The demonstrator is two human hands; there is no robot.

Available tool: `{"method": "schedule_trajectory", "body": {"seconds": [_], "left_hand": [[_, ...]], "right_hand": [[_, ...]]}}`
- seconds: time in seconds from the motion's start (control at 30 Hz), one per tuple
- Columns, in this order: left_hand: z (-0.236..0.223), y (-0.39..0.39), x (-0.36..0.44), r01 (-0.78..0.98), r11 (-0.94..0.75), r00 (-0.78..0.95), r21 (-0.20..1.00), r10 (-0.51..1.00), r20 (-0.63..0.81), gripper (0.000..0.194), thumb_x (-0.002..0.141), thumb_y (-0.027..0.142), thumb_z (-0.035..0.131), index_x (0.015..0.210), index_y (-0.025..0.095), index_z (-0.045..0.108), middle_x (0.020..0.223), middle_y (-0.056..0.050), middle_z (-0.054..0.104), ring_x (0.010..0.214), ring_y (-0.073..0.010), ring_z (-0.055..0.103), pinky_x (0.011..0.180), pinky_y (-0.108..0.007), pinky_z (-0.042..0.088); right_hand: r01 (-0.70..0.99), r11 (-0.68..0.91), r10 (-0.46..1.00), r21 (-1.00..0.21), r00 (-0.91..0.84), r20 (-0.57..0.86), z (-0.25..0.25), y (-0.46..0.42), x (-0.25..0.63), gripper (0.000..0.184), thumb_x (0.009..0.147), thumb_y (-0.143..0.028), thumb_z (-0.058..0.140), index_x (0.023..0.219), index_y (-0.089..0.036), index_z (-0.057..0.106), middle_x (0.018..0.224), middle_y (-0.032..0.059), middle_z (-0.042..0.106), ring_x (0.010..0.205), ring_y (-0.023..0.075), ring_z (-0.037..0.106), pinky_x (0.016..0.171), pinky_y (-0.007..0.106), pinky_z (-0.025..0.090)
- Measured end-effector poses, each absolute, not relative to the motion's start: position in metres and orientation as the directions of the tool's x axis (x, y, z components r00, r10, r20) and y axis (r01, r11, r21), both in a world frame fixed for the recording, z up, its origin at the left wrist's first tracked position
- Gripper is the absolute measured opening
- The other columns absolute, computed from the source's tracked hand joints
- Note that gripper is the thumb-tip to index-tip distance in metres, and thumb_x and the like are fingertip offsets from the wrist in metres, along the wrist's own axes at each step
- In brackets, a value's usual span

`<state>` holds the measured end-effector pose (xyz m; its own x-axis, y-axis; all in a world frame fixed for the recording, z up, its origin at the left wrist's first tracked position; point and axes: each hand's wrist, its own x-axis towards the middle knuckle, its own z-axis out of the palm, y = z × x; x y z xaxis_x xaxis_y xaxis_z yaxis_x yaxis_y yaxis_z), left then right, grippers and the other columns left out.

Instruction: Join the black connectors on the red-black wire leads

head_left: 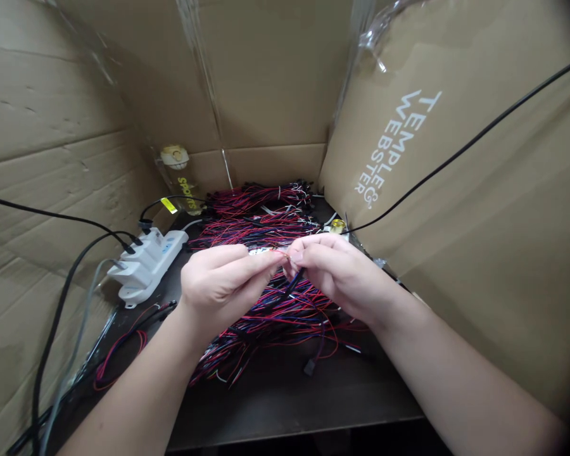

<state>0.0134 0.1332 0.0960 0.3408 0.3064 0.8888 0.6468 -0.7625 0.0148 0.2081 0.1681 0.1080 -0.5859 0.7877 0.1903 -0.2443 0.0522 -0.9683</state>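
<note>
My left hand (225, 278) and my right hand (332, 269) meet over the middle of the dark table, thumb and fingers pinched on each. Between the fingertips runs a thin orange-red wire (279, 252), which both hands grip. A black-sleeved cable (292, 285) hangs below the right fingers; my hands partly hide it. Under them lies a heap of red, blue and black wires (275, 310). A dark connector (309, 367) rests on the table in front of the heap.
Bundled wire harnesses (261, 206) lie behind my hands. A white power strip (147, 269) with plugged cords stands at left. Cardboard walls (275, 82) enclose the table (285, 405) on three sides. A black cable (456, 152) crosses the right side; a clear bottle (183, 180) stands back left.
</note>
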Motion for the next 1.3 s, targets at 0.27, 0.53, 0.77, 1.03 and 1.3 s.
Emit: {"method": "schedule_trajectory", "body": {"seconds": [0.27,0.53,0.77,1.03,1.3], "left_hand": [[0.099,0.135,0.013,0.566,-0.825,0.425,0.014,0.306,0.852,0.018,0.087,0.009,0.073,0.103,0.016,0.076,0.065,0.002,0.067,0.053,-0.0047,0.054,0.053,-0.017,0.045],[0.099,0.135,0.009,0.527,-0.849,0.496,-0.025,0.284,0.821,0.021,0.084,0.008,0.076,0.104,0.014,0.072,0.077,-0.001,0.074,0.063,-0.0061,0.064,0.062,-0.016,0.051],[0.1,0.135,0.005,0.548,-0.825,0.573,-0.135,0.253,0.779,0.017,0.088,0.014,0.073,0.104,0.016,0.068,0.071,-0.001,0.068,0.058,-0.0074,0.056,0.057,-0.021,0.044],[0.107,0.129,0.021,0.494,-0.856,0.475,0.154,0.414,0.776,0.016,0.085,0.005,0.064,0.076,0.017,0.067,0.055,0.006,0.048,0.049,-0.0037,0.035,0.047,-0.018,0.033],[0.108,0.13,0.016,0.389,-0.821,0.483,0.418,0.568,0.666,0.028,0.081,0.002,0.063,0.058,0.016,0.056,0.051,0.007,0.038,0.047,-0.0035,0.032,0.044,-0.02,0.027]], "right_hand": [[-0.214,-0.133,0.768,-0.968,-0.639,0.035,0.107,0.17,0.211,0.016,0.07,-0.025,0.067,0.058,-0.015,0.068,0.067,0.0041,0.063,0.071,0.0142,0.057,0.074,0.027,0.046],[-0.168,-0.156,0.74,-0.973,-0.672,-0.002,0.107,0.168,0.211,0.014,0.069,-0.024,0.067,0.06,-0.013,0.069,0.066,0.0042,0.064,0.068,0.0138,0.056,0.07,0.028,0.044],[-0.156,-0.18,0.712,-0.971,-0.702,-0.019,0.106,0.17,0.214,0.011,0.072,-0.023,0.069,0.066,-0.014,0.071,0.069,0.0026,0.064,0.07,0.0126,0.056,0.071,0.026,0.044],[-0.058,0.219,0.633,-0.974,-0.751,0.187,0.116,0.166,0.223,0.012,0.086,-0.019,0.067,0.075,-0.016,0.064,0.072,-0.0009,0.058,0.069,0.0103,0.05,0.067,0.023,0.042],[0.018,0.655,0.525,-0.755,-0.729,0.438,0.117,0.163,0.225,0.015,0.089,-0.011,0.058,0.076,-0.016,0.059,0.074,-0.001,0.057,0.072,0.0101,0.05,0.07,0.022,0.041]]}}
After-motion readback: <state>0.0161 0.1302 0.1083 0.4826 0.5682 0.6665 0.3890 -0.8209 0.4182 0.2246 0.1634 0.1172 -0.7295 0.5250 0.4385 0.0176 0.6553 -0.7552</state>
